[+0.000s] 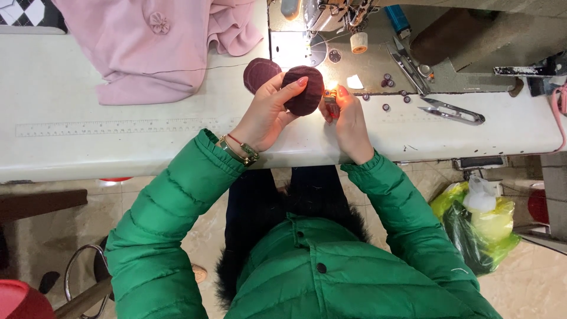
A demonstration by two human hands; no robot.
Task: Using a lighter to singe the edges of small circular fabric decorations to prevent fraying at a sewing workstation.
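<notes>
- Fingers of my left hand (269, 109) pinch a dark maroon fabric disc (304, 90) above the white sewing table (88, 82).
- My right hand (348, 118) grips a lit lighter (331, 101) at the disc's edge.
- Second disc (258, 73) lies just behind.

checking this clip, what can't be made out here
Head view:
- Lighter: mostly covered by right hand.
- Second disc: partly behind left hand and the held disc.
- Sewing machine: cut by top edge.
- Buttons: too small for detail.
</notes>
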